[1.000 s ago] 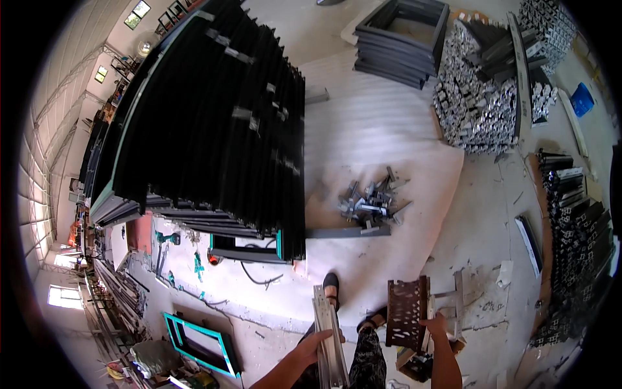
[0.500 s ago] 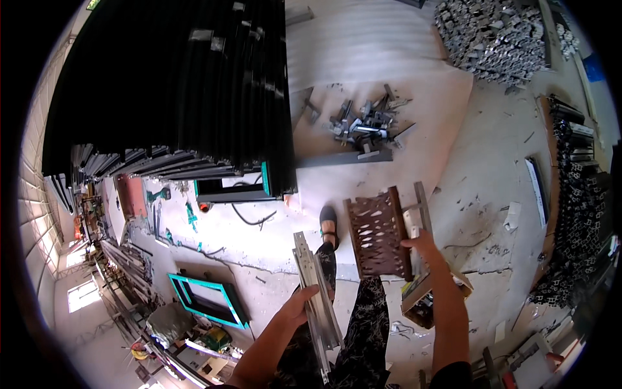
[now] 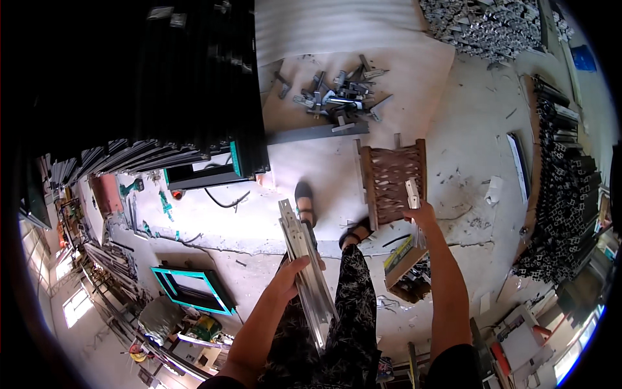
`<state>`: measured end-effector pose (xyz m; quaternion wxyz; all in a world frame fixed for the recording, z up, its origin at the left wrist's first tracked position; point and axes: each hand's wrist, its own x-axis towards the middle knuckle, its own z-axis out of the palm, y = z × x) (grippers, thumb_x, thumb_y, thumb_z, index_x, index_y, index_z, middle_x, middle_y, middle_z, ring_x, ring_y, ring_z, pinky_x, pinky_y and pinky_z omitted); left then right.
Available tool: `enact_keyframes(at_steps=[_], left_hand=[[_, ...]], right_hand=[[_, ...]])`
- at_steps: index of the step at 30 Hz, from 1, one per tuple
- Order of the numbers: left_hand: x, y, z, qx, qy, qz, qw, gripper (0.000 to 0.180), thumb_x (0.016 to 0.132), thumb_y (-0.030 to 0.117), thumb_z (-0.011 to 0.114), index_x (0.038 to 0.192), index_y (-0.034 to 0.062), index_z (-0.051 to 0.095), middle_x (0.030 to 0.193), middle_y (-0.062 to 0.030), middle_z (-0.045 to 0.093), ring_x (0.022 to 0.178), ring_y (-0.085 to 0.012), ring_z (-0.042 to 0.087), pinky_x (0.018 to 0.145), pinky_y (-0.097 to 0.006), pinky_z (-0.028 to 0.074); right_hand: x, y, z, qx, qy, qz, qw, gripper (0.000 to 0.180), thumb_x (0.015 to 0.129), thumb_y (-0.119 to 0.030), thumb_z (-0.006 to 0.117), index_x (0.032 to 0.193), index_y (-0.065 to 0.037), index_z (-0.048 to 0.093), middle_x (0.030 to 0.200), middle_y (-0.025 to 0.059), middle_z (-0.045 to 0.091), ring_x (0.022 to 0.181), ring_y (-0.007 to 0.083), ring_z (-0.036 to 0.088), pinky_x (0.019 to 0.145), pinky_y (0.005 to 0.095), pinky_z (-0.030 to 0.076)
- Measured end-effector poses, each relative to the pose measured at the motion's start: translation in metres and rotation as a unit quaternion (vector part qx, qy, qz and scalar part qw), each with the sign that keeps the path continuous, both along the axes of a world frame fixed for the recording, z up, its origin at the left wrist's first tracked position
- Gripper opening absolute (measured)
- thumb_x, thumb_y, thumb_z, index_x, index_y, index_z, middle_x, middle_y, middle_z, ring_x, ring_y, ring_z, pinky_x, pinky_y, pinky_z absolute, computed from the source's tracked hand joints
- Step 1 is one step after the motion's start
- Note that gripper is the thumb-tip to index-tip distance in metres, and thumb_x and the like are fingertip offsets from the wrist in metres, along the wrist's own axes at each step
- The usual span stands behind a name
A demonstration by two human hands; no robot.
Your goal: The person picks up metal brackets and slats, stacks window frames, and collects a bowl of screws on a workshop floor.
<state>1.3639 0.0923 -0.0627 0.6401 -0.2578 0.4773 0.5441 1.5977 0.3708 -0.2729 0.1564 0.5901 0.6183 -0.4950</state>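
Note:
My left hand grips a long silvery metal profile that runs from near my foot back toward my body. My right hand is stretched forward and holds a short pale metal piece over a brown lattice-topped stool. My two feet in dark sandals stand on the concrete floor just left of the stool. My legs wear black patterned trousers.
A heap of small grey metal brackets lies on a pale board ahead. Black profiles are stacked at upper left and along the right. A teal frame lies at lower left. An open box sits under my right arm.
The view has tilted down and moved closer to the stool. My right hand has come forward over the stool with the short piece; my left hand still holds the long profile.

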Motion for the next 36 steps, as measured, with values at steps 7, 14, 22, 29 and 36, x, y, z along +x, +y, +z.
enact_keyframes(at_steps=[7,14,22,29,36], left_hand=[[-0.006,0.04,-0.018,-0.029,0.037,-0.111,0.993,0.033,0.083,0.023,0.053,0.106,-0.0001,0.05,0.088,-0.0109,0.06,0.081,-0.0188,0.058,0.071,-0.033,0.05],[-0.002,0.056,-0.029,-0.038,0.023,-0.124,0.991,0.03,0.084,0.025,0.056,0.103,0.0019,0.051,0.089,-0.0096,0.061,0.078,-0.0167,0.06,0.066,-0.031,0.053],[-0.003,0.057,-0.037,0.006,0.027,-0.08,0.996,0.034,0.082,0.029,0.06,0.103,0.0028,0.052,0.088,-0.0088,0.06,0.077,-0.0147,0.059,0.065,-0.03,0.052],[-0.016,0.055,-0.073,-0.075,0.099,-0.059,0.99,0.035,0.081,0.028,0.062,0.103,0.0021,0.053,0.089,-0.0099,0.061,0.076,-0.0172,0.06,0.065,-0.031,0.051],[-0.041,0.047,-0.169,-0.182,0.137,-0.067,0.971,0.035,0.078,0.026,0.066,0.101,0.0017,0.056,0.085,-0.0083,0.062,0.074,-0.0169,0.06,0.061,-0.028,0.047]], right_hand=[[-0.003,-0.019,-0.003,-0.097,0.111,-0.247,0.958,0.022,0.067,-0.006,0.07,0.082,0.0,0.055,0.065,0.0064,0.058,0.051,0.0155,0.056,0.047,0.0281,0.046],[-0.023,-0.04,0.002,-0.161,0.167,-0.312,0.921,0.023,0.068,-0.004,0.071,0.083,-0.002,0.053,0.065,0.0063,0.056,0.051,0.016,0.054,0.049,0.0284,0.046],[-0.06,-0.065,0.04,-0.201,0.163,-0.37,0.892,0.026,0.07,-0.006,0.07,0.088,-0.001,0.051,0.071,0.0083,0.057,0.057,0.0178,0.056,0.052,0.0313,0.046],[-0.079,-0.08,0.052,-0.251,0.158,-0.341,0.892,0.027,0.07,-0.005,0.069,0.089,-0.001,0.05,0.071,0.008,0.056,0.058,0.0175,0.055,0.054,0.0301,0.047],[-0.113,-0.109,0.043,-0.285,0.204,-0.258,0.9,0.027,0.067,-0.008,0.071,0.085,-0.001,0.052,0.068,0.0059,0.056,0.055,0.0136,0.055,0.05,0.0274,0.046]])
